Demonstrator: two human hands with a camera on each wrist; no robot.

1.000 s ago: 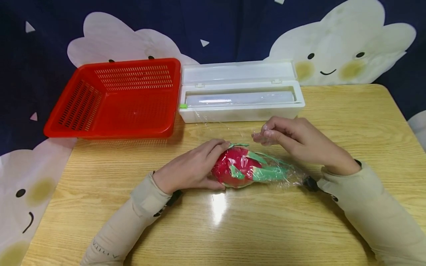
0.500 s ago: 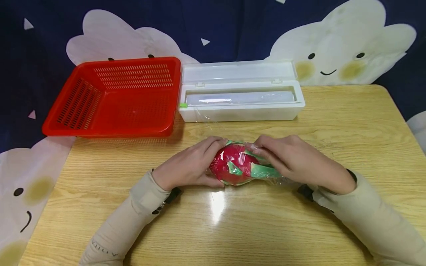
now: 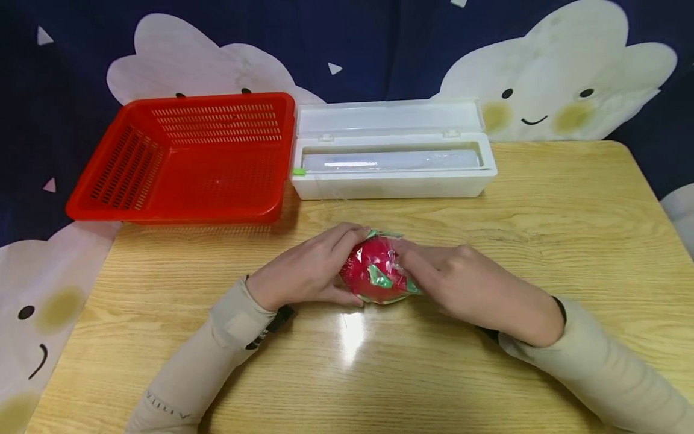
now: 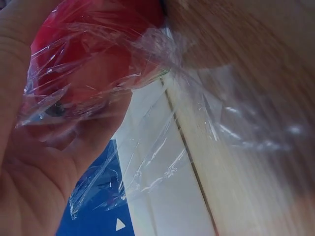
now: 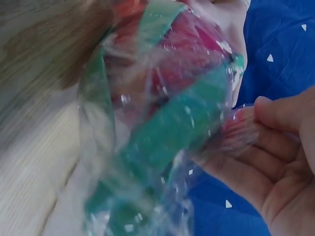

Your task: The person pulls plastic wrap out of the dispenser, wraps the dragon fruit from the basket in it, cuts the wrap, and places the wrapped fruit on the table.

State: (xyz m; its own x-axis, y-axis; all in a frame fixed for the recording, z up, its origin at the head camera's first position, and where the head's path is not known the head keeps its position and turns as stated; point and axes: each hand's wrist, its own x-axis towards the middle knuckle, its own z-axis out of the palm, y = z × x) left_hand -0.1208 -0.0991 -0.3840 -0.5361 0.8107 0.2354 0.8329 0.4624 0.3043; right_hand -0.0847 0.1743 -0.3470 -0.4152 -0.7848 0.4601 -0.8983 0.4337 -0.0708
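Observation:
A red dragon fruit (image 3: 368,280) with green scales lies on its side on the table, wrapped in clear cling film. My left hand (image 3: 309,271) grips its left end, fingers over the top and thumb at the near side. The right hand (image 3: 472,286) is over its right end, covering most of the long green scales in the head view. In the right wrist view, thumb and fingers pinch a bunched edge of the cling film (image 5: 241,130) beside the fruit. Loose film (image 4: 167,142) trails from the fruit's left end in the left wrist view.
Behind the hands stands a white cling film box (image 3: 390,184), lid up, with the roll (image 3: 390,161) inside. Left of it is a red plastic basket (image 3: 217,214). The wooden table (image 3: 412,380) meets a dark blue cloud-print cloth (image 3: 379,48) at the back.
My right hand has come down and left, bringing the pinched film from above the fruit onto its right side. The left hand keeps its grip in nearly the same place.

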